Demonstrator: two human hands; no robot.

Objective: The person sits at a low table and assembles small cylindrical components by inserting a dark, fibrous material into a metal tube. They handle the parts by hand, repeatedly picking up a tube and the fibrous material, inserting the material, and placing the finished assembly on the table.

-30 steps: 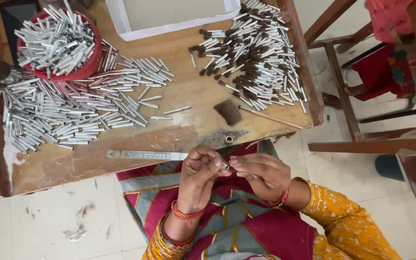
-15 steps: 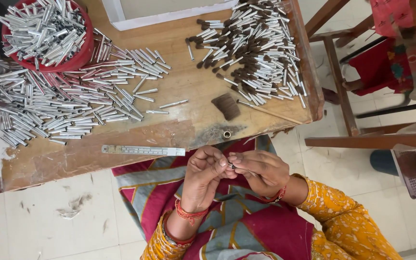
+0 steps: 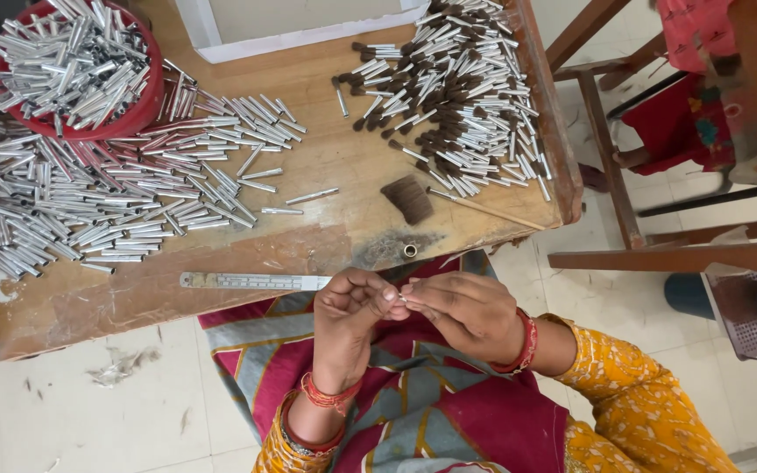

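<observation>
Left hand [image 3: 352,311] and right hand [image 3: 462,311] meet fingertip to fingertip above the lap, just off the edge of the wooden surface [image 3: 247,280]. Both pinch a small metal tube [image 3: 399,298], mostly hidden. Judged light, stiff and slippery; best held by its sides. Loose silver tubes [image 3: 89,206] lie well apart; finished brush heads [image 3: 457,96] sit upper right.

A shallow white box [image 3: 308,26], rectangular with a pale grey inside, is seen at the tabletop's far edge, well beyond the hands [image 3: 413,307]. No labels, signs or screens are seen.
</observation>
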